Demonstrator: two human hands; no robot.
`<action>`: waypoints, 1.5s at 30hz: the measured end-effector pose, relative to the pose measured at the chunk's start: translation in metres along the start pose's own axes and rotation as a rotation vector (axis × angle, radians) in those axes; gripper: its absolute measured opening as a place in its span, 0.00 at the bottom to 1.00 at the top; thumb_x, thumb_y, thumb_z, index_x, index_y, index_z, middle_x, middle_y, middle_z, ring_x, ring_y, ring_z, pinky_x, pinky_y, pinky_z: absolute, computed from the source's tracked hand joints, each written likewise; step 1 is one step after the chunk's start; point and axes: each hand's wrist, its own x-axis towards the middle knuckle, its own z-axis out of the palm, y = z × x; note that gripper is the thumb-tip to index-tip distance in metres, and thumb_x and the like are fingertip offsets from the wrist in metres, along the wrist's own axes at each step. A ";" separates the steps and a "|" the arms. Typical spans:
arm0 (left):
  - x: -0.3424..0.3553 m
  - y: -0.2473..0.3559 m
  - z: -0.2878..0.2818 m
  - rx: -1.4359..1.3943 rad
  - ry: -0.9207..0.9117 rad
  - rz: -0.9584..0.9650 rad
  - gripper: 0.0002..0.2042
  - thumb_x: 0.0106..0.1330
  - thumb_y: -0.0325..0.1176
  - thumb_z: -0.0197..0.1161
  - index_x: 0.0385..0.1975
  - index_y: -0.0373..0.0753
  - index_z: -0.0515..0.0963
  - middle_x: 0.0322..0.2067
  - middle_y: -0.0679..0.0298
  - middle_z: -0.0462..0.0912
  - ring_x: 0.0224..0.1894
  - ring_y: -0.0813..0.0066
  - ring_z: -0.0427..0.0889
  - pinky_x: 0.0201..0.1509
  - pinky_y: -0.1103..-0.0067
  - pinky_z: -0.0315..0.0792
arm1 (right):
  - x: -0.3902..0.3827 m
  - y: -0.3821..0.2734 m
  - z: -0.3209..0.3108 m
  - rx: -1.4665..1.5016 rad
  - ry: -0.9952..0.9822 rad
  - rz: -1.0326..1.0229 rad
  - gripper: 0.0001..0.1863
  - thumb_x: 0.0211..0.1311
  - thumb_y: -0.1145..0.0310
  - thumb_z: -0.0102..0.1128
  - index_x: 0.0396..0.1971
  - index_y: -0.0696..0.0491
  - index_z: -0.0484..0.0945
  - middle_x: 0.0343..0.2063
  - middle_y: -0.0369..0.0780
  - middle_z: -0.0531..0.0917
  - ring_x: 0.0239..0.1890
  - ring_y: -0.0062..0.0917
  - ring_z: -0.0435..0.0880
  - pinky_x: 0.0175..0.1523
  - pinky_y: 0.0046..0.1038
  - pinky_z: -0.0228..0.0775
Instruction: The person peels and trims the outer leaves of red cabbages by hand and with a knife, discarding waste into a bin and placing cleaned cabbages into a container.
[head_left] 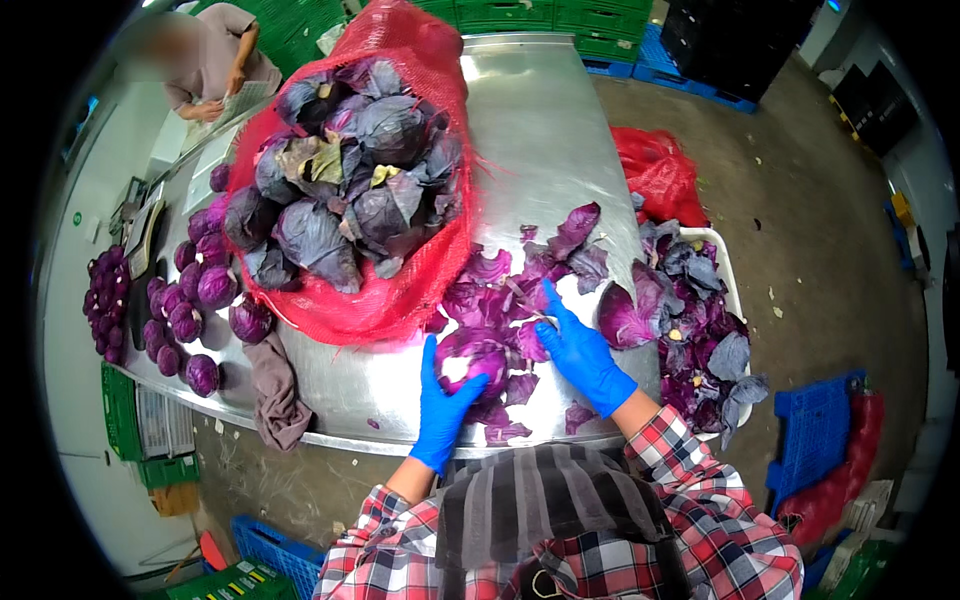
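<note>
A trimmed red cabbage (478,362), its pale cut stem showing, rests on the steel table (530,130) in front of me. My left hand (445,405), in a blue glove, grips its near left side, with thumb and fingers spread around it. In my right hand (585,360), also gloved in blue, is what looks like a small knife (536,314); its thin blade points toward the cabbage and the handle is hidden by my fingers. Loose purple leaves (490,300) lie beneath and around the cabbage.
A red mesh sack (400,315) of untrimmed cabbages fills the table's middle. Trimmed cabbages (215,287) stand left, near a brown cloth (277,395). A white bin (738,290) heaped with leaves adjoins the right edge. Another person (215,60) works at far left.
</note>
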 end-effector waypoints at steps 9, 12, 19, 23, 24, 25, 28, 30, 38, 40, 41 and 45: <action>0.004 0.019 0.039 0.521 -0.043 0.123 0.54 0.44 0.50 0.75 0.65 0.29 0.48 0.59 0.44 0.62 0.60 0.50 0.65 0.62 0.64 0.61 | -0.013 -0.024 0.014 -0.088 0.019 -0.334 0.31 0.66 0.56 0.48 0.66 0.48 0.54 0.60 0.49 0.67 0.38 0.46 0.81 0.41 0.40 0.74; 0.008 0.018 0.042 0.609 -0.062 0.146 0.55 0.44 0.51 0.75 0.65 0.30 0.48 0.59 0.44 0.62 0.59 0.49 0.66 0.61 0.63 0.62 | 0.000 -0.026 0.009 -0.237 0.001 -0.270 0.21 0.66 0.57 0.48 0.54 0.51 0.72 0.50 0.47 0.76 0.35 0.47 0.81 0.40 0.41 0.74; 0.008 0.011 0.026 0.527 -0.109 0.210 0.56 0.42 0.49 0.76 0.67 0.33 0.46 0.57 0.47 0.64 0.57 0.52 0.68 0.60 0.65 0.64 | 0.028 0.000 -0.006 0.316 -0.044 0.088 0.20 0.62 0.51 0.55 0.41 0.53 0.76 0.23 0.44 0.80 0.20 0.26 0.79 0.20 0.29 0.67; 0.009 0.021 0.023 0.453 -0.139 0.197 0.55 0.42 0.47 0.77 0.68 0.37 0.47 0.57 0.48 0.65 0.59 0.54 0.67 0.62 0.66 0.63 | 0.010 -0.024 -0.010 0.493 -0.201 0.097 0.24 0.56 0.53 0.63 0.49 0.51 0.74 0.21 0.38 0.77 0.18 0.18 0.74 0.20 0.22 0.66; 0.010 0.025 0.025 0.442 -0.157 0.224 0.55 0.41 0.47 0.77 0.68 0.38 0.48 0.57 0.49 0.65 0.59 0.54 0.66 0.62 0.66 0.63 | 0.011 -0.020 -0.007 0.474 -0.205 0.084 0.24 0.56 0.54 0.63 0.49 0.51 0.74 0.22 0.38 0.78 0.19 0.19 0.75 0.21 0.23 0.67; 0.011 0.029 0.027 0.444 -0.188 0.244 0.54 0.41 0.47 0.77 0.68 0.38 0.48 0.57 0.49 0.65 0.60 0.55 0.66 0.63 0.67 0.62 | 0.024 0.012 0.012 0.408 -0.034 -0.033 0.23 0.56 0.56 0.63 0.49 0.51 0.74 0.24 0.39 0.80 0.22 0.22 0.79 0.27 0.27 0.72; 0.011 0.023 0.020 0.421 -0.214 0.253 0.53 0.41 0.46 0.77 0.67 0.39 0.51 0.59 0.51 0.63 0.61 0.56 0.65 0.65 0.67 0.60 | 0.046 0.045 0.030 0.096 0.207 -0.103 0.24 0.56 0.57 0.63 0.49 0.53 0.73 0.27 0.40 0.82 0.27 0.25 0.82 0.33 0.30 0.73; 0.007 0.020 0.016 0.356 -0.178 0.219 0.52 0.41 0.46 0.77 0.67 0.40 0.53 0.60 0.52 0.62 0.62 0.57 0.64 0.66 0.68 0.59 | 0.043 0.047 0.022 0.317 0.108 0.065 0.29 0.55 0.57 0.65 0.54 0.53 0.68 0.29 0.41 0.82 0.30 0.24 0.82 0.34 0.30 0.73; 0.004 0.001 0.001 0.195 -0.151 0.135 0.50 0.43 0.41 0.78 0.65 0.38 0.53 0.61 0.53 0.60 0.62 0.59 0.64 0.65 0.69 0.61 | -0.005 0.017 0.039 0.468 -0.011 -0.179 0.30 0.54 0.53 0.66 0.53 0.56 0.72 0.35 0.42 0.83 0.37 0.29 0.82 0.41 0.30 0.73; 0.005 0.013 0.001 0.273 -0.130 0.070 0.46 0.44 0.42 0.77 0.63 0.37 0.56 0.59 0.53 0.62 0.61 0.60 0.65 0.64 0.70 0.62 | -0.010 -0.003 0.031 0.186 -0.003 -0.289 0.25 0.56 0.54 0.63 0.47 0.56 0.75 0.32 0.45 0.82 0.34 0.33 0.83 0.39 0.31 0.73; 0.010 0.021 0.002 0.312 -0.147 0.085 0.46 0.44 0.42 0.77 0.63 0.37 0.57 0.58 0.53 0.62 0.61 0.60 0.65 0.64 0.70 0.62 | -0.010 -0.005 0.029 0.129 0.023 -0.343 0.22 0.57 0.54 0.62 0.44 0.56 0.75 0.31 0.46 0.82 0.33 0.35 0.83 0.38 0.31 0.73; 0.018 0.019 -0.005 0.474 -0.204 0.174 0.42 0.44 0.42 0.76 0.61 0.39 0.62 0.55 0.53 0.64 0.59 0.58 0.66 0.63 0.69 0.62 | 0.004 0.006 0.031 0.052 0.102 -0.415 0.16 0.60 0.57 0.58 0.37 0.56 0.78 0.29 0.47 0.81 0.29 0.39 0.82 0.34 0.33 0.73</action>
